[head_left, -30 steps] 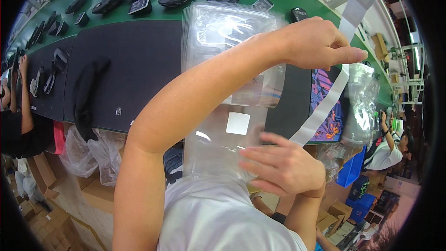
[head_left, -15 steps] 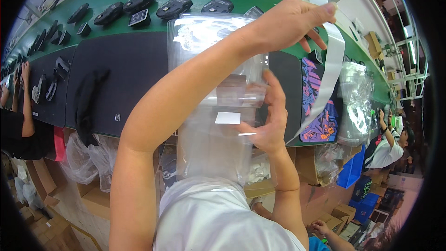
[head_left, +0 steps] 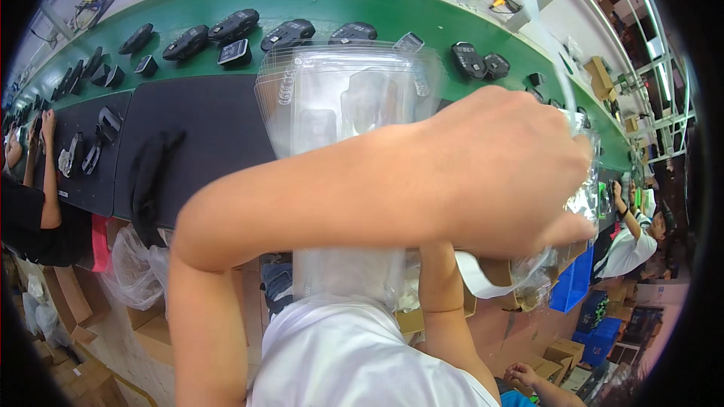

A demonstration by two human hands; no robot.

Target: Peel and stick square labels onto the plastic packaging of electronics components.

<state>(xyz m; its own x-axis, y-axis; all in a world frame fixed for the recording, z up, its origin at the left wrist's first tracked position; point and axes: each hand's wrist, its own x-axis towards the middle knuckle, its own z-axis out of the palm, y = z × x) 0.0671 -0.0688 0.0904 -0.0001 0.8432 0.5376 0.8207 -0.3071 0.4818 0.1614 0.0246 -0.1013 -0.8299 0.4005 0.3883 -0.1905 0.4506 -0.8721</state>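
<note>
My left hand [head_left: 513, 173] reaches across to the right with its fingers curled, somewhat blurred. A white label strip [head_left: 566, 87] comes down from the upper right to its knuckles, and a loose length of the strip hangs below the hand. The grip itself is partly hidden. My right forearm [head_left: 443, 286] rises from below, but the left hand covers the right hand and whatever it holds. Under and behind my left arm stands a stack of clear plastic blister shells [head_left: 313, 94], stretching from the bench down to my lap.
Black computer mice [head_left: 234, 25] and small black boxes line the green bench [head_left: 302, 4]. A black mat [head_left: 204, 105] lies at left with a dark cloth [head_left: 151, 173]. Blue bin [head_left: 572, 279] and cartons stand below right. Co-workers sit at both sides.
My left hand has moved down and right, drawing the white strip along. It now hides my right hand, which was at the clear shells with a small white label at its fingers.
</note>
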